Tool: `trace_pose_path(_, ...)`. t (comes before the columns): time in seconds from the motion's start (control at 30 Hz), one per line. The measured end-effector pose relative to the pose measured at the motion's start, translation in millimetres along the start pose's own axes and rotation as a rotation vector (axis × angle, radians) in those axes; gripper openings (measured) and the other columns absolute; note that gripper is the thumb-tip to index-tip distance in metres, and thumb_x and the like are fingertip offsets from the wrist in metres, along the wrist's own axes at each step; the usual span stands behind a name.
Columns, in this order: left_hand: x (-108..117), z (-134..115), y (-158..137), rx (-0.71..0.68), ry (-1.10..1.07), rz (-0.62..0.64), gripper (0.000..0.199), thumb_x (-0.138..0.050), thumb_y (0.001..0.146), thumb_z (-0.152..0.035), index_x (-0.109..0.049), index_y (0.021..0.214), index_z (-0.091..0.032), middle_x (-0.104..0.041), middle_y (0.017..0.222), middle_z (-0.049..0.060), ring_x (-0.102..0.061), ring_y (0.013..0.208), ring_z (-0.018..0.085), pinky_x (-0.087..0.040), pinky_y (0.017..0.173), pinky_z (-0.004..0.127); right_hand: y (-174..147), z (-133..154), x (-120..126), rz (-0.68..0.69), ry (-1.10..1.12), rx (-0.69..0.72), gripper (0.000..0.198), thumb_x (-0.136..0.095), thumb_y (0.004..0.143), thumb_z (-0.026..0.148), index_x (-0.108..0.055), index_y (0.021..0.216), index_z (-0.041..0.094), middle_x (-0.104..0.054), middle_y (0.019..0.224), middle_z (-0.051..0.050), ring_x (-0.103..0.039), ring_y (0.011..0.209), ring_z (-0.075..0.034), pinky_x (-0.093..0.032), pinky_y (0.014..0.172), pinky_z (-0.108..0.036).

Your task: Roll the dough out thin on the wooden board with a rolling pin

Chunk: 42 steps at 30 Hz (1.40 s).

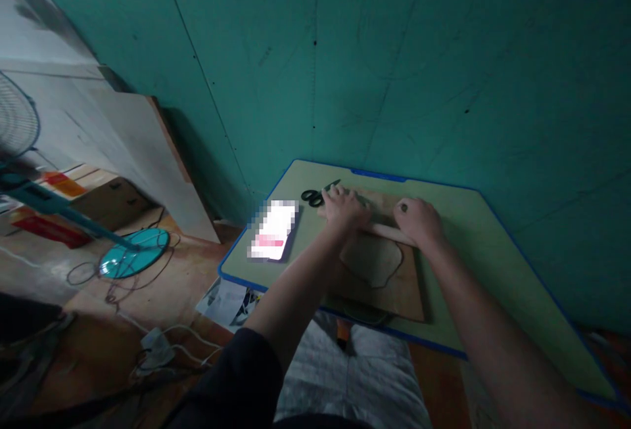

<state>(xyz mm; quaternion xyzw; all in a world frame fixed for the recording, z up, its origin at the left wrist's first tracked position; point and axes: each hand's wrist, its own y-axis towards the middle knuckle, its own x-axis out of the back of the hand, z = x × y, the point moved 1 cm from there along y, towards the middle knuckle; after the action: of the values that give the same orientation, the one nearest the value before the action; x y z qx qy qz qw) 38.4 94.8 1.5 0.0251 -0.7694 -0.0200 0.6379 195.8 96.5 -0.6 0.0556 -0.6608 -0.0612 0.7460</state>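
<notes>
A pale rolling pin [392,233] lies across a wooden board [409,301] on the table. My left hand [345,209] is over its left part, fingers bent forward across it. Around the right end of the pin, my right hand [419,220] is closed, with a small dark spot showing at its fingers. Under and in front of the pin is a flat, pale, rounded sheet [374,261], which looks like dough or clay; its far side is hidden by the pin and my hands. Black-handled scissors [312,198] lie just beyond my left hand, their blades partly behind the fingers.
The pale table [493,265] has a blue edge and stands against a green wall [394,74]. A lit phone [276,228], blurred out, lies on its left side. Leftward on the floor are a fan's teal base [135,251], loose cables and a white power strip [156,348].
</notes>
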Motion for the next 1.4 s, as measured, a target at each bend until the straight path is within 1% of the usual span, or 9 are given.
trace_pose_path(0.27,-4,8,-24,-0.084,0.042,-0.109,0.050,-0.039,0.092,-0.047,-0.063,0.123,-0.017,-0.046,0.146,0.017,-0.041,0.134,0.031,-0.033,0.107,0.048,-15,6,-1,0.039,0.022,0.069,0.029,-0.042,0.094,0.024,-0.069,0.103,0.019,-0.067,0.113,-0.010,-0.060,0.104,-0.020,-0.042,0.086,-0.027)
trace_pose_path(0.47,-5,17,-59,-0.148,0.091,-0.159,0.046,-0.035,0.097,-0.047,-0.062,0.126,-0.024,-0.040,0.152,0.014,-0.037,0.138,0.034,-0.032,0.107,0.053,-49,9,-4,0.039,0.029,0.155,0.035,-0.039,0.097,0.033,-0.064,0.119,0.020,-0.060,0.130,-0.010,-0.054,0.119,-0.022,-0.038,0.099,-0.032)
trace_pose_path(0.67,-4,27,-82,-0.234,0.105,-0.216,0.047,-0.033,0.099,-0.050,-0.057,0.133,-0.029,-0.049,0.145,0.013,-0.044,0.132,0.035,-0.030,0.108,0.056,-75,15,0,0.051,0.004,0.159,0.044,-0.033,0.100,0.037,-0.059,0.132,0.021,-0.053,0.142,-0.012,-0.049,0.129,-0.027,-0.032,0.107,-0.040)
trace_pose_path(0.87,-5,31,-111,-0.284,0.145,-0.294,0.045,-0.038,0.097,-0.050,-0.063,0.119,-0.020,-0.061,0.126,0.016,-0.057,0.114,0.032,-0.031,0.107,0.054,-100,18,0,-0.085,0.009,0.245,0.042,-0.032,0.100,0.036,-0.065,0.122,0.021,-0.058,0.137,-0.010,-0.047,0.130,-0.027,-0.029,0.109,-0.045)
trace_pose_path(1.03,-5,41,-141,-0.350,0.154,-0.327,0.041,-0.051,0.093,-0.039,-0.058,0.127,-0.017,-0.057,0.131,0.019,-0.048,0.125,0.036,-0.033,0.106,0.053,-136,16,-12,-0.165,0.040,0.301,0.049,-0.034,0.100,0.040,-0.055,0.136,0.014,-0.049,0.146,-0.013,-0.035,0.140,-0.031,-0.019,0.116,-0.051)
trace_pose_path(1.1,-6,51,-148,-0.398,0.108,-0.329,0.037,-0.052,0.093,-0.032,-0.058,0.126,-0.018,-0.061,0.123,0.015,-0.053,0.117,0.032,-0.037,0.104,0.049,-149,14,-16,-0.189,0.066,0.320,0.054,-0.036,0.099,0.044,-0.050,0.141,0.014,-0.044,0.150,-0.013,-0.030,0.143,-0.031,-0.017,0.117,-0.053)
trace_pose_path(1.2,-8,64,-147,-0.439,0.054,-0.320,0.030,-0.047,0.096,-0.032,-0.060,0.119,-0.019,-0.064,0.112,0.011,-0.057,0.105,0.027,-0.041,0.098,0.043,-157,12,-18,-0.198,0.100,0.342,0.056,-0.037,0.098,0.047,-0.049,0.142,0.015,-0.041,0.152,-0.011,-0.025,0.145,-0.029,-0.012,0.118,-0.054)
trace_pose_path(1.3,-6,67,-133,-0.389,0.073,-0.310,0.036,-0.045,0.097,-0.041,-0.059,0.121,-0.018,-0.061,0.122,0.014,-0.051,0.117,0.031,-0.039,0.100,0.046,-149,13,-14,-0.168,0.106,0.330,0.057,-0.036,0.098,0.050,-0.051,0.140,0.015,-0.041,0.152,-0.012,-0.025,0.145,-0.030,-0.011,0.119,-0.053)
trace_pose_path(1.4,0,59,-115,-0.333,0.100,-0.235,0.043,-0.038,0.098,-0.048,-0.063,0.115,-0.017,-0.063,0.118,0.015,-0.052,0.116,0.034,-0.036,0.100,0.050,-131,16,-9,-0.120,0.078,0.297,0.058,-0.032,0.099,0.051,-0.052,0.140,0.014,-0.043,0.151,-0.013,-0.027,0.144,-0.030,-0.012,0.118,-0.052)
